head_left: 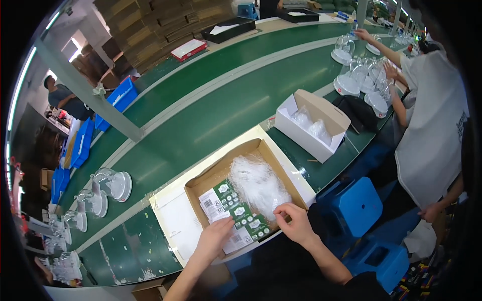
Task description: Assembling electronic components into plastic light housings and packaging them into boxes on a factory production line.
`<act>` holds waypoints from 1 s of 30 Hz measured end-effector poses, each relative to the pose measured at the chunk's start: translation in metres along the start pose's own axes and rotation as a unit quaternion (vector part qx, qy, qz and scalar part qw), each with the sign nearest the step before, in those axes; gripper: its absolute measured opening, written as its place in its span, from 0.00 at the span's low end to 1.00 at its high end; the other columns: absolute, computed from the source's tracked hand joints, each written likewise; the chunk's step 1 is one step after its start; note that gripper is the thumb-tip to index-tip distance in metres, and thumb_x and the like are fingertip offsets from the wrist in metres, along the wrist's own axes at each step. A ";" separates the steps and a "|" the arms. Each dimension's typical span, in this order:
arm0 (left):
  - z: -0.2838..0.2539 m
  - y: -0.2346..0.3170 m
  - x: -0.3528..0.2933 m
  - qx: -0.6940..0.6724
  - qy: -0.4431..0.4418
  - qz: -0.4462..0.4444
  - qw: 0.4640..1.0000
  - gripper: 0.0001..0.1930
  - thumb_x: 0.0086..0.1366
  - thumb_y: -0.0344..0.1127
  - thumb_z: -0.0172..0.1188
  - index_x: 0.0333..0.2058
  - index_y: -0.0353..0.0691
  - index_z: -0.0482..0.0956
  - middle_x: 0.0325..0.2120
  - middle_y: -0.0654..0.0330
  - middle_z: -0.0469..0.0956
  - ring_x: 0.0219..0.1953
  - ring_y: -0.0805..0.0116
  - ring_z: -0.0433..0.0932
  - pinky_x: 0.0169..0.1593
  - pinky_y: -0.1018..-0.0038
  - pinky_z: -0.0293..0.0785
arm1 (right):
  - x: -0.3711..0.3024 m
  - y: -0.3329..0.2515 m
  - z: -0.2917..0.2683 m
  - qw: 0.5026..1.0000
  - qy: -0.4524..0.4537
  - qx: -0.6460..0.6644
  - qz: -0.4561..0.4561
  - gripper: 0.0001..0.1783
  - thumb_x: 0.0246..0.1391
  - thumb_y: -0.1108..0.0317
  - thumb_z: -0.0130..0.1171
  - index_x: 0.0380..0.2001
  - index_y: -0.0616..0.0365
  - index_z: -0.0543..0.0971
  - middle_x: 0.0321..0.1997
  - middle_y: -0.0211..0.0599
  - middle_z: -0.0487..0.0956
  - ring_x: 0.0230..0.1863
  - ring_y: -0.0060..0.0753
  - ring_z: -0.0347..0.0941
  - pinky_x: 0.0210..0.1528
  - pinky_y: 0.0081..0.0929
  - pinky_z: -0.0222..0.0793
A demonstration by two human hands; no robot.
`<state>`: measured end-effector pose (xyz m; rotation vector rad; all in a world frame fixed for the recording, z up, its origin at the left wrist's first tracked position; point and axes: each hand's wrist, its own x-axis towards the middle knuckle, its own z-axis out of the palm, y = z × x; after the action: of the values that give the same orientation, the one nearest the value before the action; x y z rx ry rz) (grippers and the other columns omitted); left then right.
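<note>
Lidless shallow brown cardboard box (223, 166), rectangular, on flat white board (175, 215). In right half: crinkled, stringy heap of translucent white plastic (256, 183), glossy, loose. In left half: flat green-and-white printed paper labels (233, 208), rectangular, side by side. Left hand (217, 236) over near-left part of labels, fingers bent; gripping or only touching, cannot tell. Right hand (293, 223) at near edge of plastic heap, thumb and fingertips close together; clamped on plastic or not, cannot tell. Hands apart from each other. Beyond box, to right: white rectangular carton (296, 140), flap raised, clear wrinkled plastic-wrapped pieces (319, 129) inside. Behind: smooth, shiny green conveyor belt (201, 135). Far left: clear domes on round white bases (120, 185).
</note>
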<state>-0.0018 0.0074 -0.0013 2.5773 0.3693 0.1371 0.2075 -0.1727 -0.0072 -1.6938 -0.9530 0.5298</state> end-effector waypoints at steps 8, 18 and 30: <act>0.004 0.025 0.000 0.042 0.112 -0.090 0.989 0.16 0.55 0.22 0.56 0.44 0.34 0.77 0.41 0.48 0.79 0.43 0.51 0.79 0.47 0.66 0.75 | -0.008 0.006 -0.018 0.996 0.016 0.031 -0.084 0.04 0.48 0.78 0.58 0.30 0.64 0.76 0.32 0.40 0.79 0.34 0.34 0.77 0.38 0.24 0.72; -0.006 0.050 -0.002 0.027 0.259 -0.158 0.952 0.10 0.54 0.20 0.60 0.36 0.37 0.81 0.28 0.53 0.81 0.29 0.63 0.82 0.33 0.74 0.75 | -0.026 0.011 -0.030 0.995 -0.023 0.075 -0.064 0.05 0.47 0.78 0.58 0.30 0.63 0.76 0.31 0.39 0.78 0.34 0.36 0.78 0.36 0.25 0.72; 0.050 0.117 0.001 -0.336 0.126 -0.114 0.927 0.09 0.60 0.24 0.56 0.41 0.37 0.74 0.29 0.56 0.78 0.33 0.60 0.79 0.38 0.72 0.74 | -0.029 -0.052 -0.038 0.967 -0.067 0.043 -0.241 0.08 0.46 0.83 0.60 0.32 0.63 0.79 0.31 0.41 0.78 0.32 0.39 0.76 0.37 0.27 0.72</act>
<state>0.0353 -0.1127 0.0169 1.8265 0.5934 0.4323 0.2019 -0.2122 0.0514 -1.2973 -1.3688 0.3540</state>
